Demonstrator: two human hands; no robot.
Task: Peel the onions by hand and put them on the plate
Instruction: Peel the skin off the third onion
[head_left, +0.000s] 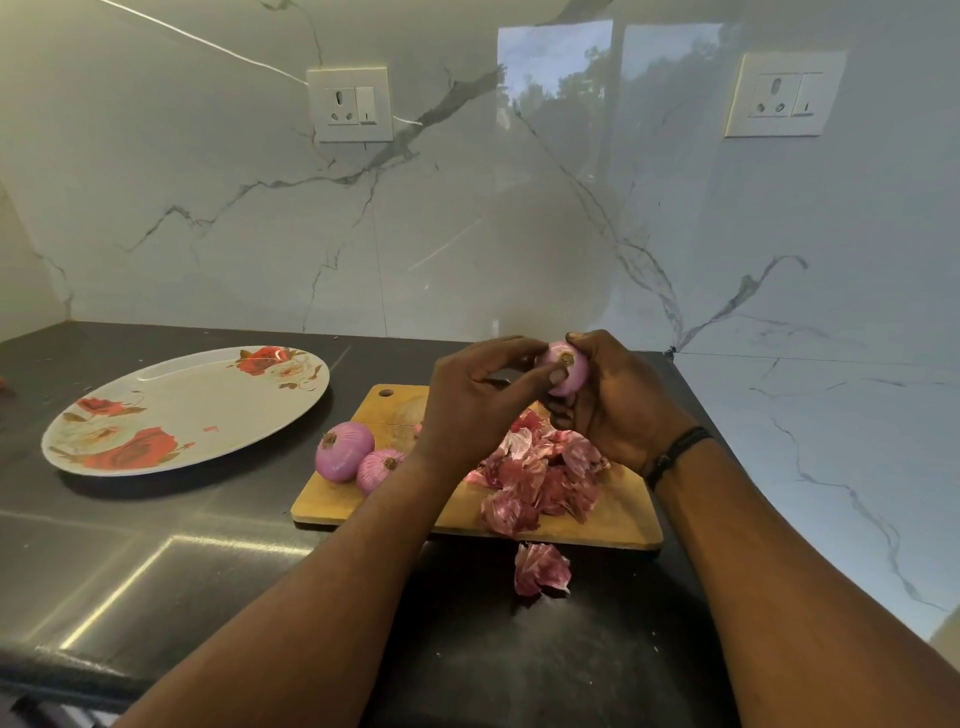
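Note:
A pale purple peeled onion is held above the far end of the wooden cutting board. My right hand grips it from the right and below. My left hand holds it from the left, thumb pressed on its front near the root end. Two more peeled onions lie together on the board's left end. The oval white plate with red flower print sits to the left with no onion on it. A heap of reddish onion skins covers the board's middle.
One loose skin lies on the dark counter in front of the board. Marble walls close in behind and to the right, with two wall sockets. The counter's front edge runs along the lower left.

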